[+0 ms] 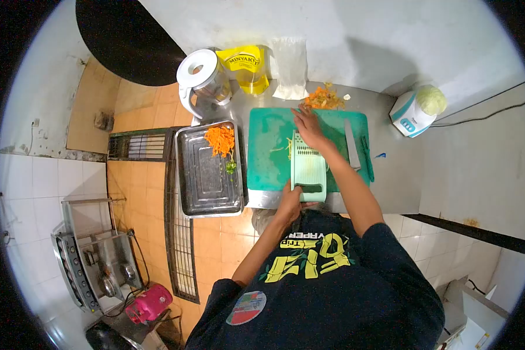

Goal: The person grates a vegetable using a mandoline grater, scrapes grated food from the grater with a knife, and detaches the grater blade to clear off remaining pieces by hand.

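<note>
A pale green grater [309, 169] lies over a green cutting board [268, 146]. My left hand [290, 201] is closed round the grater's handle at the near end. At its far end is my right hand [309, 125], over the grating holes; whatever it may hold is hidden under the palm. Light shreds [289, 149] lie on the board along the grater's left side. To the right of my right hand, a knife [352, 146] and a green peeler-like tool [367, 158] rest on the board.
A metal tray [207, 181] at the left holds shredded carrot [220, 140] and chopped greens [231, 167]. Behind stand a blender jug [210, 81], a yellow pouch [251, 70] and a clear bag [291, 70]. Peelings [325, 98] lie beyond the board; a blender base [411, 116] holds a cabbage [431, 100].
</note>
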The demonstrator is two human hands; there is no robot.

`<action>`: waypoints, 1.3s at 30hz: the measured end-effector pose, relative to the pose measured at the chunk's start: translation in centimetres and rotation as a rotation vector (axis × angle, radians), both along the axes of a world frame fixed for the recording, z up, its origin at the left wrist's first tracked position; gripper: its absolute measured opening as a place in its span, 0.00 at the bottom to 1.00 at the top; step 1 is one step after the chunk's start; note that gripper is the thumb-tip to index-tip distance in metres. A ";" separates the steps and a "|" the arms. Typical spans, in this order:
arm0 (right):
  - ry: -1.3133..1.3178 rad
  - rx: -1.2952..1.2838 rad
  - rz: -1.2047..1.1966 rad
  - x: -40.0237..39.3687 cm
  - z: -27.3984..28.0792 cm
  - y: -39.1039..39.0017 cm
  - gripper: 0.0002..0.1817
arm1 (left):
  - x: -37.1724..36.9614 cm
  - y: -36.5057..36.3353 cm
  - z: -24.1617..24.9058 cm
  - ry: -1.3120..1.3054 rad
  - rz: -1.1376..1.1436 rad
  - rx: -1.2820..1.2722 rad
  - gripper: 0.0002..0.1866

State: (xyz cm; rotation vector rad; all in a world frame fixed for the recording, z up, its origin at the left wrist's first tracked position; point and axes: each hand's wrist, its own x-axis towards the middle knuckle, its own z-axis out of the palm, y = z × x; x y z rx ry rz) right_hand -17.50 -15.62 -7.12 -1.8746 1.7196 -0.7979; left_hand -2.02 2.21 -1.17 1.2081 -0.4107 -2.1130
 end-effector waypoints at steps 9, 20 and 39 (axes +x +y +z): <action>0.318 0.199 -0.108 -0.4 5.5 4.4 0.19 | -0.4 0.0 0.0 -0.019 0.025 -0.010 0.23; 0.339 0.279 -0.097 -0.9 5.7 0.8 0.21 | -0.7 0.0 -0.5 -0.022 0.000 -0.055 0.23; 0.325 0.033 -0.078 2.7 8.6 13.8 0.20 | -0.5 -0.5 0.7 -0.032 0.042 -0.031 0.20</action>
